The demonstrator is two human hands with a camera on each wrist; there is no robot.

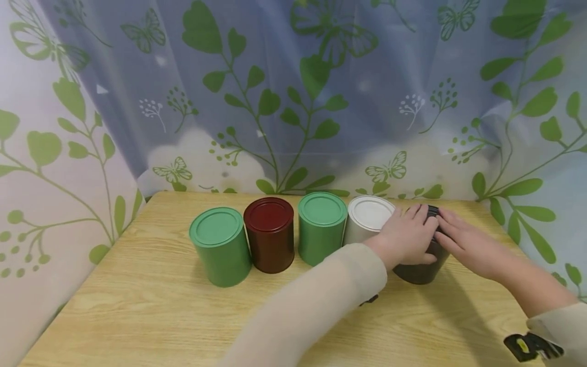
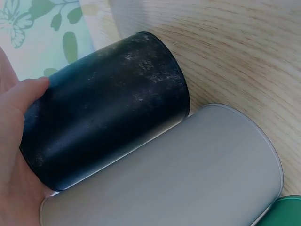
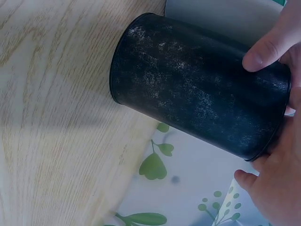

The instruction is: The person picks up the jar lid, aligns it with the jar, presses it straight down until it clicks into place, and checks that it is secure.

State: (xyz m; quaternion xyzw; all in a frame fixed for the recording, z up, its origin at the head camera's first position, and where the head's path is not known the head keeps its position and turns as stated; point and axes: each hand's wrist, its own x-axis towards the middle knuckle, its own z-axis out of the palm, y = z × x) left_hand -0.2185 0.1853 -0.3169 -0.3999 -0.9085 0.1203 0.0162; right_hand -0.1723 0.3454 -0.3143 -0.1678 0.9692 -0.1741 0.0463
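Observation:
At the right end of a row stands a black can (image 1: pixel 416 272), and both hands are on its top. My left hand (image 1: pixel 408 237) lies over the lid from the left, fingers stretched across it. Its thumb (image 2: pixel 34 92) presses against the can's side in the left wrist view. From the right, my right hand (image 1: pixel 472 250) rests its extended fingers on the lid, close to the left fingers. The hands mostly hide the lid. Touching the black can is a white can (image 2: pixel 178 174), partly covered by the left hand in the head view.
Left of the white can stand a green can (image 1: pixel 322 237), a dark red can (image 1: pixel 269 237) and another green can (image 1: pixel 222 250). They share a wooden table (image 1: pixel 151 306). A patterned curtain (image 1: pixel 275 127) hangs behind and at both sides.

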